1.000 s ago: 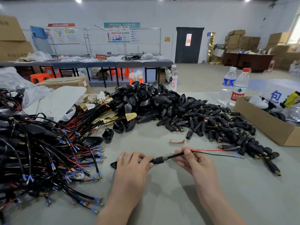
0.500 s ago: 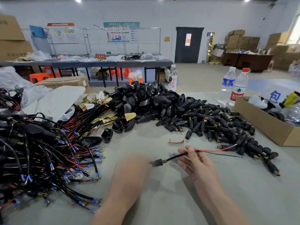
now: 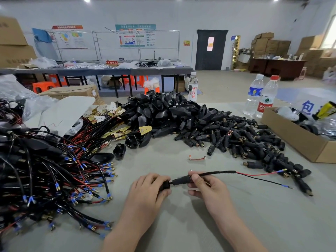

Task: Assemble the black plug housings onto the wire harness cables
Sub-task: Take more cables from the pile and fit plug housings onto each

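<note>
My left hand (image 3: 148, 190) is curled around a black plug housing (image 3: 164, 186), mostly hidden under the fingers. My right hand (image 3: 205, 186) pinches the black cable (image 3: 214, 173) at its thick collar, right beside the housing. The cable runs right and splits into a red wire (image 3: 258, 174) and a black wire (image 3: 263, 180) with blue-tipped ends. A heap of black housings (image 3: 163, 113) lies at the table's middle back. Small black barrel connectors (image 3: 236, 140) spread to its right. A tangle of wired harnesses (image 3: 45, 171) fills the left side.
A cardboard box (image 3: 298, 140) with packed items stands at the right edge. Two water bottles (image 3: 261, 97) and a third bottle (image 3: 193, 88) stand behind the piles. A small copper-coloured clip (image 3: 197, 158) lies on the grey table (image 3: 181, 224) ahead of my hands. White plastic bags lie at the back left.
My left hand has closed over the housing and my right hand has slid along the cable to its collar, bringing the two parts together.
</note>
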{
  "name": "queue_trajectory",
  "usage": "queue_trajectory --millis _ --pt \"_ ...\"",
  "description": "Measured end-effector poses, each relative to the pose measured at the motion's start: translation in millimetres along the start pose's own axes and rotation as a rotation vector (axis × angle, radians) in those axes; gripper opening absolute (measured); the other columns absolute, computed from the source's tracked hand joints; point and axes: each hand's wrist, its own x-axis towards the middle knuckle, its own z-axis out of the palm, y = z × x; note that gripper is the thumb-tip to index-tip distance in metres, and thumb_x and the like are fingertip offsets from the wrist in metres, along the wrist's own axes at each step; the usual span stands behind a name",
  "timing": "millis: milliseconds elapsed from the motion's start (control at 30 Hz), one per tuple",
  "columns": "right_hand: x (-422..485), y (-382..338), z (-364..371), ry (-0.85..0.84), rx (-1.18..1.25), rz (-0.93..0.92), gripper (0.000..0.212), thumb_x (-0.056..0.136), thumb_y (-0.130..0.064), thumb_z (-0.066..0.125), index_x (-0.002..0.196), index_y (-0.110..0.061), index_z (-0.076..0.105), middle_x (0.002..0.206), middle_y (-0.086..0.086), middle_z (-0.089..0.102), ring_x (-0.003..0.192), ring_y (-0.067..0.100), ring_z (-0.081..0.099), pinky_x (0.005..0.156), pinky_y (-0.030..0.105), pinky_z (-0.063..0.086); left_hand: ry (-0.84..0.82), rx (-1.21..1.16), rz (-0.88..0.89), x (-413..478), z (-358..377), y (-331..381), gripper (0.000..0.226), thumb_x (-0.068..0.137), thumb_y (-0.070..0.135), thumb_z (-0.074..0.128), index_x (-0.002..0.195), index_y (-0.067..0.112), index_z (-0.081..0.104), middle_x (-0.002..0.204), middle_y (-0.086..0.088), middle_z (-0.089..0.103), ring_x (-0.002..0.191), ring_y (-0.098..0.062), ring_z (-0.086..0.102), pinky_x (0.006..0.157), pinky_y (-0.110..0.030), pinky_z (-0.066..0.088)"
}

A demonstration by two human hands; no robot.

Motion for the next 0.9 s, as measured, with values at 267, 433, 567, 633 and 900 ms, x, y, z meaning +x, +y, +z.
queue_trajectory --millis 267,433,567,633,900 --pt "2.3 1.1 -5.8 0.052 -0.146 -0.043 0.013 0.095 -0.020 0.063 0.092 -0.018 0.075 0.084 -0.003 0.077 0.078 0.013 0.074 0.059 0.021 0.055 -0.004 -0.019 0.014 -0.7 -2.4 2.9 0.030 0.098 0.051 0.047 0.126 0.044 0.052 0.115 0.022 0.047 0.106 -0.004 0.047 0.094 -0.024 0.034" --pt "2.4 1.7 -6.2 0.058 -0.215 -0.066 0.013 0.095 -0.023 0.064 0.093 -0.022 0.076 0.087 -0.006 0.077 0.080 0.011 0.074 0.066 0.026 0.057 0.009 -0.027 0.011 -1.6 -3.4 3.3 0.029 0.098 0.051 0.047 0.126 0.045 0.052 0.115 0.023 0.047 0.105 -0.002 0.046 0.093 -0.023 0.034" --pt "0.8 0.7 -6.1 0.053 -0.196 -0.067 0.013 0.095 -0.022 0.063 0.094 -0.021 0.075 0.086 -0.005 0.078 0.078 0.011 0.074 0.062 0.021 0.056 0.011 -0.021 0.016 -1.4 -3.0 3.0 0.030 0.098 0.052 0.046 0.127 0.045 0.051 0.115 0.023 0.047 0.105 -0.002 0.046 0.093 -0.022 0.033" --pt "-0.3 -0.3 -5.2 0.045 -0.189 -0.061 0.014 0.097 -0.022 0.060 0.094 -0.019 0.074 0.082 -0.002 0.078 0.075 0.012 0.074 0.060 0.019 0.054 0.013 -0.017 0.017 -1.7 -2.7 2.6 0.030 0.098 0.052 0.045 0.127 0.045 0.051 0.115 0.023 0.047 0.104 -0.002 0.046 0.093 -0.022 0.033" --pt "-1.7 -4.8 -3.6 0.047 -0.136 -0.053 0.022 0.102 -0.026 0.050 0.098 -0.011 0.065 0.074 0.007 0.077 0.072 0.019 0.074 0.066 0.034 0.054 0.012 -0.036 0.028 -0.9 -2.0 1.6 0.030 0.098 0.052 0.046 0.127 0.045 0.050 0.114 0.023 0.047 0.105 -0.002 0.046 0.093 -0.023 0.034"
